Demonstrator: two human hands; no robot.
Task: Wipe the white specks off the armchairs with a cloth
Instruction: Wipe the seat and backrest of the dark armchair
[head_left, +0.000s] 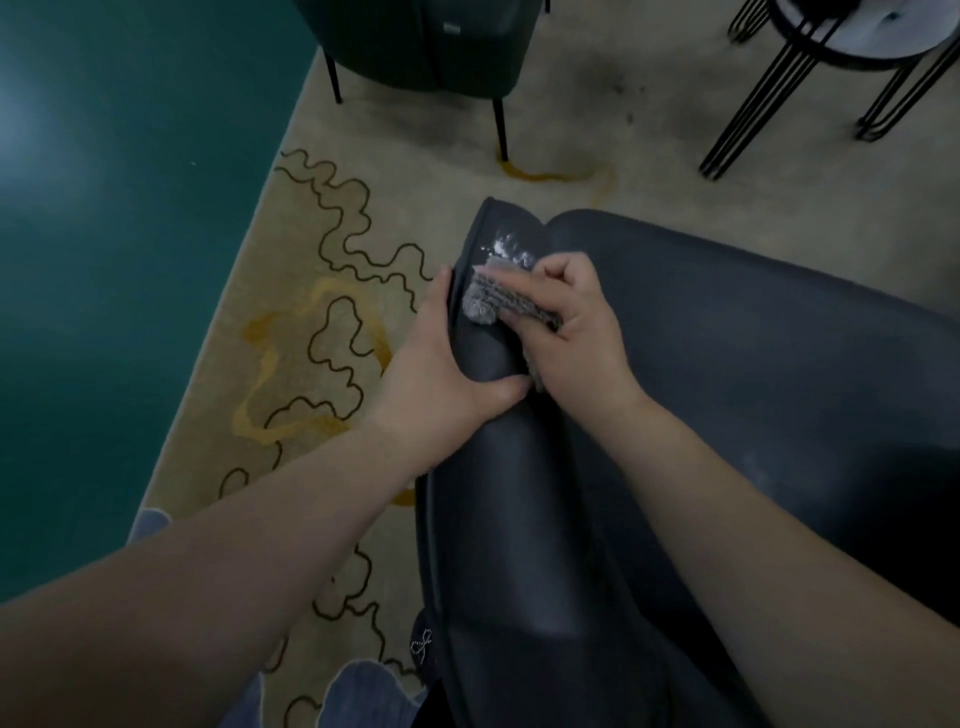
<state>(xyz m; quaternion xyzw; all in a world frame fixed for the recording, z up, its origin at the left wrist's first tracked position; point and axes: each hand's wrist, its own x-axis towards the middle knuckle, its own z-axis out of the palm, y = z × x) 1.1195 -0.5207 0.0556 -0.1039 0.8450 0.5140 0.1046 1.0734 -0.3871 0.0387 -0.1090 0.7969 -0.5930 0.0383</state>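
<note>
A dark grey armchair (727, 374) fills the lower right, its left armrest running up the middle of the view. White specks (506, 247) are smeared near the armrest's far end. My right hand (576, 327) grips a grey cloth (496, 301) and presses it on the armrest just below the specks. My left hand (447, 364) grips the armrest from its left side, thumb lying across the top.
A second dark armchair (426, 47) stands at the top on thin black legs. A round side table with black wire legs (810, 67) is at the top right. A beige rug with squiggly lines (322, 312) lies underneath; dark green floor (104, 260) lies to the left.
</note>
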